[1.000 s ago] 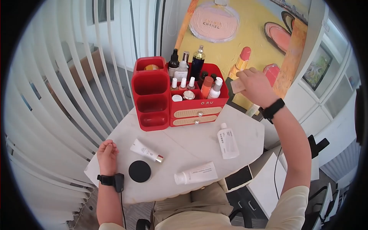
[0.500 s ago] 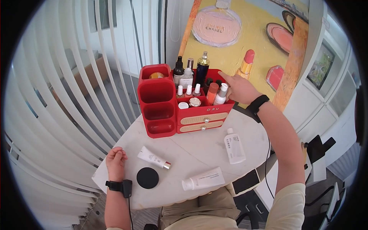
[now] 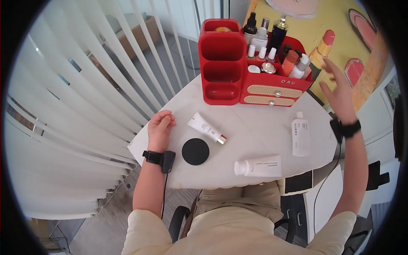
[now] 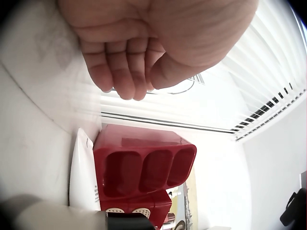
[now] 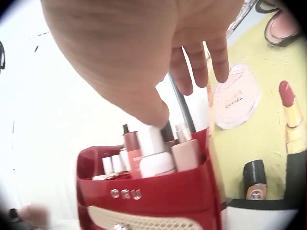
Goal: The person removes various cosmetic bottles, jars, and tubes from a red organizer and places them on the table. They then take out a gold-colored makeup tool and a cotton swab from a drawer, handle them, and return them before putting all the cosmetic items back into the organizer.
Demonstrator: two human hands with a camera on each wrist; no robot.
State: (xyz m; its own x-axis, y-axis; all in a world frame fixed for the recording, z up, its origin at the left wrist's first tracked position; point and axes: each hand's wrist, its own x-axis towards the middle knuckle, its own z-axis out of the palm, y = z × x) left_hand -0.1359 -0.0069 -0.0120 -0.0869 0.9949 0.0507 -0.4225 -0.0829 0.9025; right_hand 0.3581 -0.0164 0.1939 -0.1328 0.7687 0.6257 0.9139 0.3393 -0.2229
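My right hand [image 3: 341, 97] hovers to the right of the red cosmetics organizer [image 3: 223, 97], fingers spread and holding nothing. In the right wrist view a pale pink bottle [image 5: 186, 154] stands in the organizer's right compartment, beside a white-capped bottle [image 5: 156, 163] and an orange-red tube [image 5: 133, 148]. My left hand [image 3: 159, 129] rests at the table's left edge with loosely curled, empty fingers. Nearest to it are a white tube with a silver cap [image 3: 207, 128] and a round black-lidded jar [image 3: 195, 151].
A white bottle [image 3: 301, 138] and another white tube [image 3: 259, 166] lie on the right of the marble-look table [image 3: 238, 136]. Several bottles, among them a dark blue one [image 3: 278, 34], fill the organizer's back. Behind stands a painting [image 3: 293, 8]; vertical blinds [image 3: 102, 106] hang at left.
My right hand has put the pale pink bottle into the organizer's right compartment, let go and drawn away to the right. The head view has shifted; the left hand stays at the table's edge.
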